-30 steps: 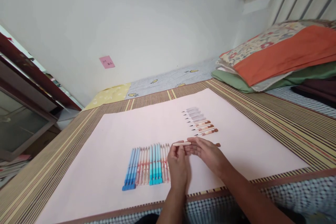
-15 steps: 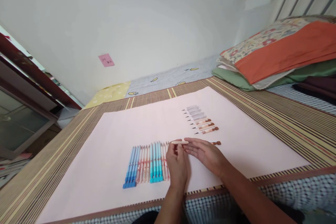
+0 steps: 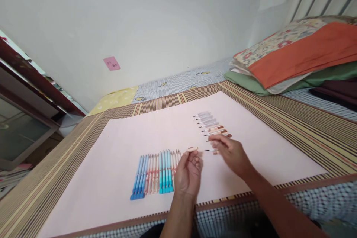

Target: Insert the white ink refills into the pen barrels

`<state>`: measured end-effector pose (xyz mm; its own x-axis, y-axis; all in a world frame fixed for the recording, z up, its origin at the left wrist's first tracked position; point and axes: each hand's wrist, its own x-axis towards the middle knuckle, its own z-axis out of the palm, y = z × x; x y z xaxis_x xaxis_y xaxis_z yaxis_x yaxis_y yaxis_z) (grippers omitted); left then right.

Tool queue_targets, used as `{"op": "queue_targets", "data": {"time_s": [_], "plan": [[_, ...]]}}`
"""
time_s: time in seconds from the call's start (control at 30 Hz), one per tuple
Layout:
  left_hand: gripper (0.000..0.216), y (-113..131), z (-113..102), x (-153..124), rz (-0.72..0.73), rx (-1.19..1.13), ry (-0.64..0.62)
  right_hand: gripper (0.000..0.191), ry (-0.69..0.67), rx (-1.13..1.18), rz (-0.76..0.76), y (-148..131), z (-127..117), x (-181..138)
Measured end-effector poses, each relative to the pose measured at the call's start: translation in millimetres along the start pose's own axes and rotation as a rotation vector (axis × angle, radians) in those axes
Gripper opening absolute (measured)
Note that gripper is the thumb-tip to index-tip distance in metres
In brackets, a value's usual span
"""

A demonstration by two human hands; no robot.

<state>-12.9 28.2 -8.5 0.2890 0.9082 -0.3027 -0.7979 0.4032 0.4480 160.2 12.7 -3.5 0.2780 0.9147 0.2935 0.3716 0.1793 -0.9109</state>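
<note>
My left hand [image 3: 189, 173] is palm up, its thumb and fingertips closed on a short cream-coloured pen piece [image 3: 193, 149] with a bit of brown on it. To its right, my right hand [image 3: 230, 152] hovers over the sheet with its fingers apart and a little blurred; I see nothing held in it. Partly hidden beneath that hand lies a white pen [image 3: 215, 152] with a dark tip. Beyond my fingers is a row of dark-tipped pens, some with grey barrels [image 3: 208, 121] and some cream and brown [image 3: 216, 130].
Blue pens [image 3: 140, 176], pinkish clear pens [image 3: 152, 174] and turquoise pens [image 3: 166, 174] lie side by side on the pale pink sheet [image 3: 111, 167]. A striped mat [image 3: 69, 156] lies under the sheet. Folded cloths and an orange cushion [image 3: 304, 55] are at the right.
My right hand has left the cream pen piece and moved right, over the lying pen. My left hand has turned palm up, still holding the piece.
</note>
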Motion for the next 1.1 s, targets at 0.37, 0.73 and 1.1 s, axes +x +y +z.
{"op": "queue_targets", "data": {"time_s": [0.37, 0.73, 1.1], "plan": [[0.015, 6, 1, -1, -0.042, -0.079, -0.061, 0.027, -0.211, -0.652, 0.015, 32, -46, 8], [0.016, 6, -2, 1, -0.062, -0.077, -0.066, 0.026, -0.261, -0.649, -0.04, 22, -21, 8], [0.017, 5, -3, 2, -0.06, -0.047, -0.055, 0.02, -0.3, -0.656, 0.004, 13, -18, 16]]}}
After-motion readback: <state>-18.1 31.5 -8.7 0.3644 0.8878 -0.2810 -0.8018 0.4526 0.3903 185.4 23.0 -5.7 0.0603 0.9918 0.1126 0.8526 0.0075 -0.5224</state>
